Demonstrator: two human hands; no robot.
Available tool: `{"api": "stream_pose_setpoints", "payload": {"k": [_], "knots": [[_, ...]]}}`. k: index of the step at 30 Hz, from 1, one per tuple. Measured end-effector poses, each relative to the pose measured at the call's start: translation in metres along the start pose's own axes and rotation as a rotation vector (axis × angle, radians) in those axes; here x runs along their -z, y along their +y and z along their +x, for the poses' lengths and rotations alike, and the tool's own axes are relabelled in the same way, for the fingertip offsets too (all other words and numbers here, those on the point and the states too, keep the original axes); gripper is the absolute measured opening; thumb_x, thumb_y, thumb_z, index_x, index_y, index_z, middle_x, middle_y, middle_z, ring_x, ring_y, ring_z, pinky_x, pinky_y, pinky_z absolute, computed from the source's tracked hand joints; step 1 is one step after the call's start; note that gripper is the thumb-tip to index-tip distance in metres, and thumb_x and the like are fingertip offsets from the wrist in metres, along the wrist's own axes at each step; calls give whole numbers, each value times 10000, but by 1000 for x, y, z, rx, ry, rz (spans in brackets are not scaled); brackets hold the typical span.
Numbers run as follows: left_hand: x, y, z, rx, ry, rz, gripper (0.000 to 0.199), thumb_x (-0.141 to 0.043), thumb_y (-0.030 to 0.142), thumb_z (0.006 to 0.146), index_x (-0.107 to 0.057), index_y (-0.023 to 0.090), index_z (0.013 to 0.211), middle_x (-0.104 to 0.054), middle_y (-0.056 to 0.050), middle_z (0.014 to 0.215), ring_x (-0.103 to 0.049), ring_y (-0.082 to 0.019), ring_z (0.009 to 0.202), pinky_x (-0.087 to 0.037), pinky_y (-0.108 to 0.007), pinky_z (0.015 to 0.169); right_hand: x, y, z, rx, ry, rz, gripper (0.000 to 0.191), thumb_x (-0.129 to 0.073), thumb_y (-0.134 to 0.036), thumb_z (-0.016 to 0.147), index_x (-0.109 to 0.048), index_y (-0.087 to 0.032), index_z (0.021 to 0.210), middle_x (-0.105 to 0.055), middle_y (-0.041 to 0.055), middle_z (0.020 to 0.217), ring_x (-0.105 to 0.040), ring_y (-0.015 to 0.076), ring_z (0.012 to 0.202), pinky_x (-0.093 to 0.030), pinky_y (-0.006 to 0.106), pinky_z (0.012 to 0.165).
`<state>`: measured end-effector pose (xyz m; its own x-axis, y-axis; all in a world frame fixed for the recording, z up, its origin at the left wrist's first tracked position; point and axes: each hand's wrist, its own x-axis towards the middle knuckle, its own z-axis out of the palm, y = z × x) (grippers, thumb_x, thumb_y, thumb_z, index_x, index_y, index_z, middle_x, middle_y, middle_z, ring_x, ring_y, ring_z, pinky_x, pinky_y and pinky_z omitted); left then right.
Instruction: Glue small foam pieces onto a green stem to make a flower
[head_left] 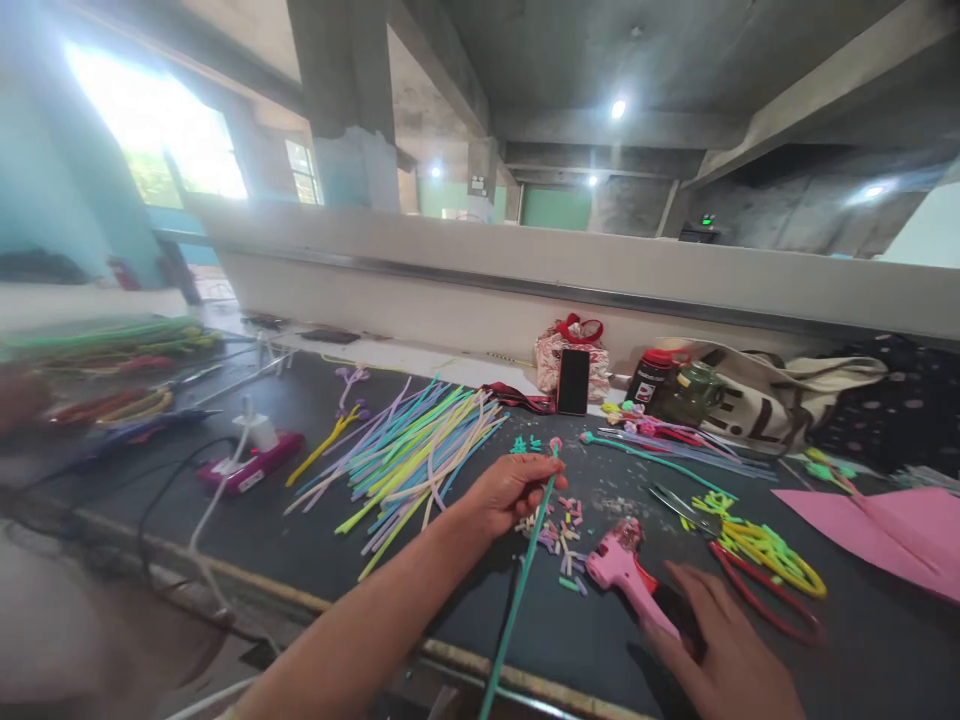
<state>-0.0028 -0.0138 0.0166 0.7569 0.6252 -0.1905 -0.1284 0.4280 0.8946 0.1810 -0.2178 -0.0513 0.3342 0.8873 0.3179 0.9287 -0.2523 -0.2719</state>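
My left hand (pixel 521 490) pinches a teal stem (pixel 525 570) just below a small pink tip (pixel 556 444); the stem slants down past the table's front edge. To the right, my right hand (pixel 724 640) is at the handle of a pink glue gun (pixel 626 575), its fingers spread and slightly blurred; the hand's lower part is cut off by the frame. Whether it grips the handle is not plain. Short cut pieces (pixel 566 530) lie between the stem and the glue gun. Another teal stem (pixel 652 455) lies behind them.
Many pastel stems (pixel 420 450) lie left of centre, near a magenta power strip (pixel 251 465) with cables. Pliers (pixel 686 510) lie at right beside yellow-green pieces (pixel 769 550) and pink sheets (pixel 877 530). A phone (pixel 574 382), bottles and bags stand at the back.
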Motion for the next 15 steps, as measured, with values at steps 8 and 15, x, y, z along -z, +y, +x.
{"api": "stream_pose_setpoints", "payload": {"k": [8, 15], "knots": [[-5, 8, -19, -53, 6, 40, 232, -665, 296, 643, -611, 108, 768, -621, -1, 636, -380, 6, 346, -167, -126, 307, 10, -39, 13, 31, -111, -283, 325, -432, -355, 803, -576, -160, 1019, -615, 129, 894, -596, 294, 854, -456, 362, 629], [4, 5, -13, -22, 42, 25, 240, -636, 308, 652, -618, 99, 769, -594, 15, 574, -360, 6, 318, -162, -131, 305, 8, -15, 21, -193, -70, 423, 292, -468, -448, 774, -592, -216, 902, -665, 81, 871, -618, 284, 800, -465, 363, 655]]}}
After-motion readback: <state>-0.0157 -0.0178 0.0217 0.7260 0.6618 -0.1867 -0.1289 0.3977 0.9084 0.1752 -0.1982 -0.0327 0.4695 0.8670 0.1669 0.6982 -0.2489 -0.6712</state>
